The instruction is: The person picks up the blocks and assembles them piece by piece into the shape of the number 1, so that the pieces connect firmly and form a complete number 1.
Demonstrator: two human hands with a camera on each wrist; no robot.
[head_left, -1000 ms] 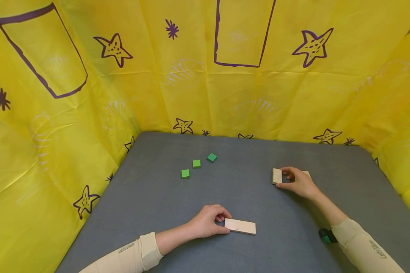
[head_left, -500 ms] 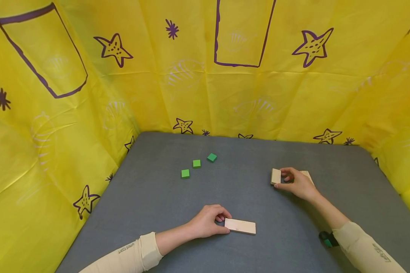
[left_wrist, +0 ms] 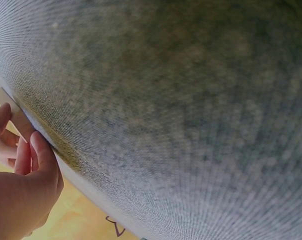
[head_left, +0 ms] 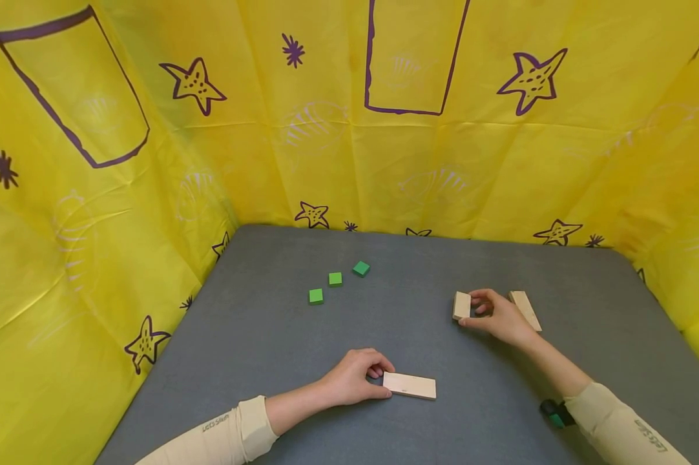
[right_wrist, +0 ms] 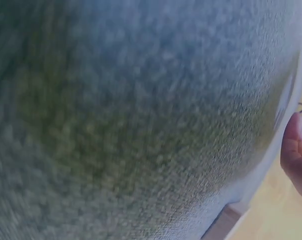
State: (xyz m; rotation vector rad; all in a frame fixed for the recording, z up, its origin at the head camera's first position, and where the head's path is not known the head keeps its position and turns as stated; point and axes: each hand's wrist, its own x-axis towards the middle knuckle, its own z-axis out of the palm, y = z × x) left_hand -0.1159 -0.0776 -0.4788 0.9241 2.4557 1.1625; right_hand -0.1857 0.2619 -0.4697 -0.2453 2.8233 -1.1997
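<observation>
My left hand (head_left: 352, 378) pinches the left end of a flat, pale wooden block (head_left: 410, 385) between thumb and fingers, near the front of the grey table. In the left wrist view this block (left_wrist: 22, 124) shows between the fingertips. Farther back and to the right, my right hand (head_left: 500, 318) holds a second wooden block (head_left: 462, 306) by its right side, thumb at the near end and fingers at the far end. Behind that hand lies a third wooden block (head_left: 526, 310), which also shows at the bottom of the right wrist view as a wooden block (right_wrist: 224, 223).
Three small green square blocks lie at the back left: a light green one (head_left: 316, 296), another light green one (head_left: 334, 279) and a darker one (head_left: 361, 268). Yellow patterned cloth (head_left: 349, 161) hangs around the grey table (head_left: 256, 336).
My right hand has moved slightly left and nearer with its wooden block, uncovering more of the third block behind it. The left hand and its block have stayed in place.
</observation>
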